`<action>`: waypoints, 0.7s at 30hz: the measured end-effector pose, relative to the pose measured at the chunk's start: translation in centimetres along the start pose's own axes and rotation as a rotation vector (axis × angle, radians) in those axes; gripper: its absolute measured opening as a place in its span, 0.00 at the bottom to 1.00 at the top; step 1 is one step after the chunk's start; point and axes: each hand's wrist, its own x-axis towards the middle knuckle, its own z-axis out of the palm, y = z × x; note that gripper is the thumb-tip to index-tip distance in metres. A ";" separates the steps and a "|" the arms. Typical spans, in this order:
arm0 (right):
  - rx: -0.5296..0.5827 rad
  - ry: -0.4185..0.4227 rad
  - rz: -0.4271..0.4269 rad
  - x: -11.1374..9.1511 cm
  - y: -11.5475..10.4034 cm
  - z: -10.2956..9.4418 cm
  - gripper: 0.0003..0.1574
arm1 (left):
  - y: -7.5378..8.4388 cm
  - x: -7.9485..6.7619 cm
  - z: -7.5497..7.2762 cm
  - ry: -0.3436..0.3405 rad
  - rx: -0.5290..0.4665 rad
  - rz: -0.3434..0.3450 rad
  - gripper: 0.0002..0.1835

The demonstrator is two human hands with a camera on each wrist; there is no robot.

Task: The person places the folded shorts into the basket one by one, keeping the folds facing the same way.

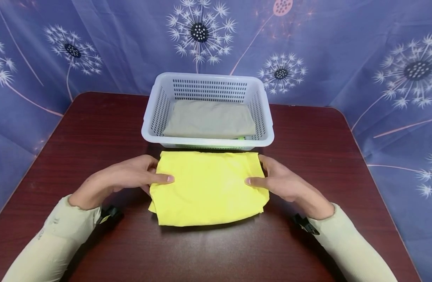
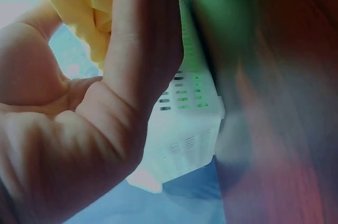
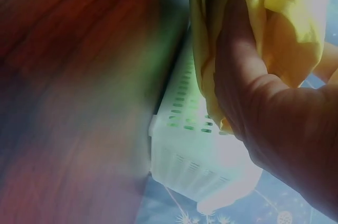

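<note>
Between both hands is a folded yellow cloth (image 1: 209, 192), held by its left and right sides just in front of a white basket (image 1: 207, 143). My left hand (image 1: 131, 174) grips the left side, thumb on top and fingers beneath. On the right side, my right hand (image 1: 283, 178) holds the cloth the same way. The left wrist view shows the yellow cloth (image 2: 87, 7) between thumb and fingers. In the right wrist view, folds of the cloth (image 3: 293, 28) partly cover the fingers. Inside the basket lies a folded grey-beige cloth (image 1: 210, 119).
The basket stands at the back of a dark red wooden table (image 1: 216, 254). A bit of bright green (image 1: 241, 138) shows under the grey-beige cloth. Behind the table hangs a blue curtain (image 1: 131, 43) with dandelion prints.
</note>
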 end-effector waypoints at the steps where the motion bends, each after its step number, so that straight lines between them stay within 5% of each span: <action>1: 0.001 -0.003 -0.004 -0.1 -0.1 0.0 0.38 | 0.0 -0.1 0.0 0.000 0.004 0.002 0.22; 21: 0.028 -0.023 -0.022 -1.6 -1.3 0.1 0.34 | 1.1 -1.5 0.1 0.012 0.008 0.016 0.24</action>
